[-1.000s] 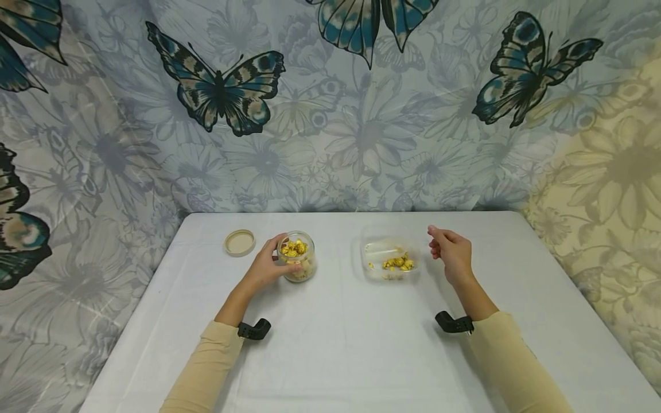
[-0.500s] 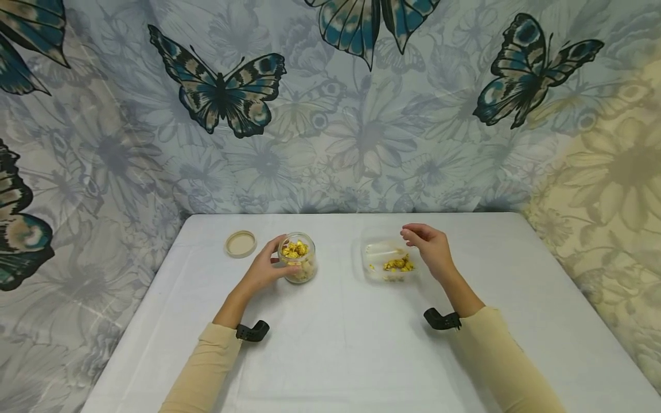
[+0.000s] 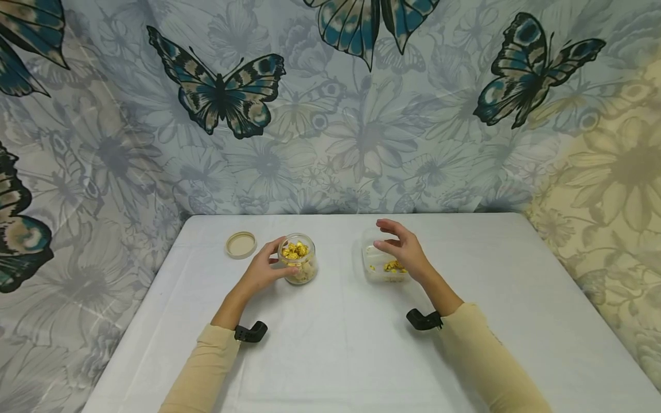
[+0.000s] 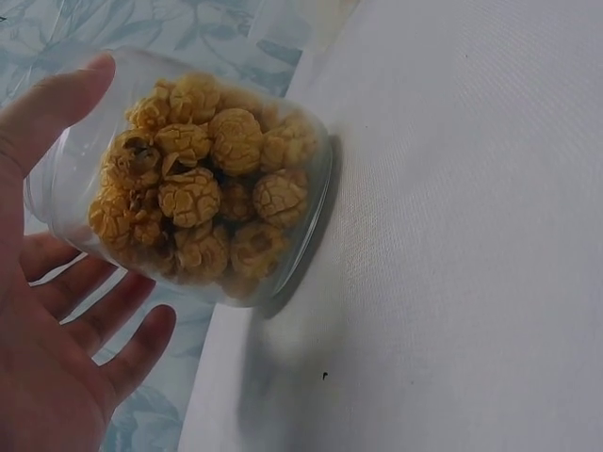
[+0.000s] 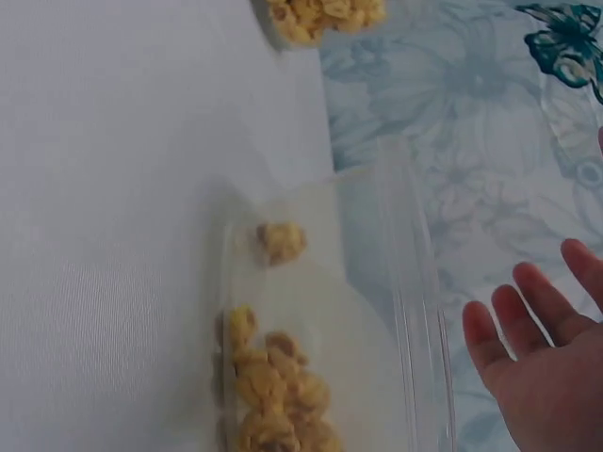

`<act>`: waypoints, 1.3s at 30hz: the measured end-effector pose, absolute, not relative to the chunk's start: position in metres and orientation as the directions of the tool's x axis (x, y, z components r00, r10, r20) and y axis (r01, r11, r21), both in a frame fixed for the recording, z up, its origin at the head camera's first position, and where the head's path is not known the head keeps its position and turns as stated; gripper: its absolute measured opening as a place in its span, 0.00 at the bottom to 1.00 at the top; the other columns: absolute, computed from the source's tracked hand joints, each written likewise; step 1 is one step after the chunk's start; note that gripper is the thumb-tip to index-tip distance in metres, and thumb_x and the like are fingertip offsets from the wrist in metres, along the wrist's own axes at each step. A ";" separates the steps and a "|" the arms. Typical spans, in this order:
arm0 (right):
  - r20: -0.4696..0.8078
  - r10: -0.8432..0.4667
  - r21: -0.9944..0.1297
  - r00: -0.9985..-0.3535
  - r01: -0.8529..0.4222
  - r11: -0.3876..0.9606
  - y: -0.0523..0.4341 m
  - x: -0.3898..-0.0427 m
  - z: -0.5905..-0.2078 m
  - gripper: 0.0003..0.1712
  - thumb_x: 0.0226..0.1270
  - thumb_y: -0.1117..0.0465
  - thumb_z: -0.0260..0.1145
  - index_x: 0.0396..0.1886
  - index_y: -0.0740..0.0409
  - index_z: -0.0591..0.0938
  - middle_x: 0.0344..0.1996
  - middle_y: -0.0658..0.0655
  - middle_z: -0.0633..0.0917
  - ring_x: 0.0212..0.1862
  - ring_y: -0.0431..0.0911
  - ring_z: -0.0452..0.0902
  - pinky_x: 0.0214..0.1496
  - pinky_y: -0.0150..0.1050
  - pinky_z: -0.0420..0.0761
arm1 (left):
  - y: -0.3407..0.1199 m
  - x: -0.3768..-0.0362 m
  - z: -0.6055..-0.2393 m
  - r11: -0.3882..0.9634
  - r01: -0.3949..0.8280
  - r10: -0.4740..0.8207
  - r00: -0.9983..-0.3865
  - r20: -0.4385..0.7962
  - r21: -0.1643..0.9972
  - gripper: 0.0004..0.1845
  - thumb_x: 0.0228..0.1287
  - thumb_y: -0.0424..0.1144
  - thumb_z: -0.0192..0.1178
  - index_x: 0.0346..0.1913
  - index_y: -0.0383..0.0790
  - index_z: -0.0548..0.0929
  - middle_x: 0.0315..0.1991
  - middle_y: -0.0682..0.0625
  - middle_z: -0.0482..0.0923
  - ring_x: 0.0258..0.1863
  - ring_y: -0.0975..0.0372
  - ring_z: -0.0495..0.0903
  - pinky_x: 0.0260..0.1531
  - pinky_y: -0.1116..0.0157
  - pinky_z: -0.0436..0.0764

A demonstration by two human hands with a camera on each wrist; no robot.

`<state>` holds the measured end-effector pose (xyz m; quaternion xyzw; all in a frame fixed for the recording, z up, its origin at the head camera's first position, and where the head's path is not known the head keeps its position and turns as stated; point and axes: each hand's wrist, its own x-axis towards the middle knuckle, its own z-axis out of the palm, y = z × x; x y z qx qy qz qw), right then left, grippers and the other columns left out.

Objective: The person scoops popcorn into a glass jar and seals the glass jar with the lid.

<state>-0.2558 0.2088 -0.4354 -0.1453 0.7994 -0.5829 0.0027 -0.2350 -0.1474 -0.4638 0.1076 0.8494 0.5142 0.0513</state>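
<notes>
A clear glass jar (image 3: 308, 272) full of yellow caramel popcorn (image 4: 203, 184) stands upright on the white-covered table. My left hand (image 3: 262, 272) holds it from the left, thumb on the near side and fingers on the far side. To the right of the jar sits a clear plastic container (image 3: 366, 264), with some popcorn (image 5: 273, 391) at its bottom. My right hand (image 3: 409, 250) hovers over that container's right part, fingers spread and thumb apart, holding nothing that I can see. It hides part of the container in the head view.
A round beige-rimmed lid (image 3: 241, 245) lies on the table left of the jar. The white tablecloth (image 3: 330, 344) spreads in front of both vessels. Behind the table hangs a butterfly-patterned cloth (image 3: 351, 143).
My right hand has moved left from beside the plastic container to above it, and its pinched fingers have spread. My left hand still holds the jar in place.
</notes>
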 end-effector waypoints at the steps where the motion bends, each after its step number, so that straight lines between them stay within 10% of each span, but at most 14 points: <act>1: 0.167 -0.243 -0.932 -0.955 -0.233 0.276 0.206 -0.255 -0.436 0.33 0.69 0.61 0.65 0.70 0.63 0.66 0.69 0.65 0.69 0.70 0.58 0.63 0.68 0.54 0.70 | -0.148 -0.235 -0.464 0.447 0.130 0.237 -0.971 0.023 0.885 0.49 0.53 0.45 0.73 0.75 0.39 0.58 0.69 0.39 0.64 0.69 0.48 0.65 0.66 0.48 0.70; 39: 0.032 -0.448 -0.970 -0.894 -0.135 0.200 0.096 -0.264 -0.453 0.40 0.60 0.62 0.72 0.71 0.60 0.66 0.69 0.65 0.69 0.70 0.58 0.65 0.70 0.55 0.69 | -0.153 -0.237 -0.463 0.496 0.174 0.229 -0.971 0.065 0.851 0.44 0.52 0.46 0.75 0.71 0.41 0.67 0.59 0.40 0.72 0.60 0.49 0.72 0.61 0.48 0.74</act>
